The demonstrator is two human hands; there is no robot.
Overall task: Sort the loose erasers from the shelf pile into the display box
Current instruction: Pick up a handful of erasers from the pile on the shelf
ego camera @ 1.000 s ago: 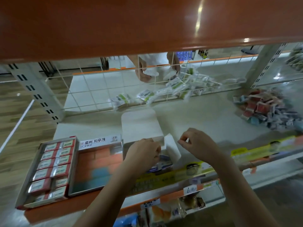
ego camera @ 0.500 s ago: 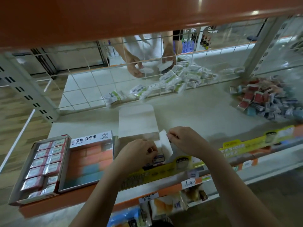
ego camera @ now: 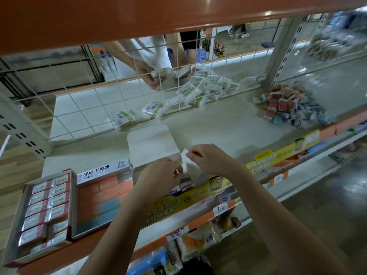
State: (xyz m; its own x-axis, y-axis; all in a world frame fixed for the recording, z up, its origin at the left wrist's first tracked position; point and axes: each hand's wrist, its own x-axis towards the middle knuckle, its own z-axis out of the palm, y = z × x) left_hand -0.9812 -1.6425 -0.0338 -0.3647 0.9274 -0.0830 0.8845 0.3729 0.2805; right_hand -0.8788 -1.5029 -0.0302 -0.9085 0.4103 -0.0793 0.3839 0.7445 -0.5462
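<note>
An open white display box [ego camera: 151, 147] with its lid flap folded back stands near the front of the shelf. My left hand [ego camera: 158, 177] is curled over the box's opening, above wrapped erasers [ego camera: 186, 184] inside; what its fingers hold is hidden. My right hand [ego camera: 210, 159] pinches the box's white side flap [ego camera: 188, 167] at its top edge. The pile of loose red and blue erasers [ego camera: 292, 108] lies at the far right of the shelf, well away from both hands.
Two filled eraser boxes [ego camera: 47, 207] [ego camera: 103, 195] sit at the front left. Behind the wire grid [ego camera: 83, 108], another person's hands [ego camera: 151, 74] handle green-and-white packets [ego camera: 198, 90]. An orange shelf [ego camera: 139, 14] hangs overhead. Snack packs [ego camera: 198, 239] fill the lower shelf.
My right hand has moved left and taken the side flap at its top. My left hand stays over the box opening. The person behind the grid has picked up packets.
</note>
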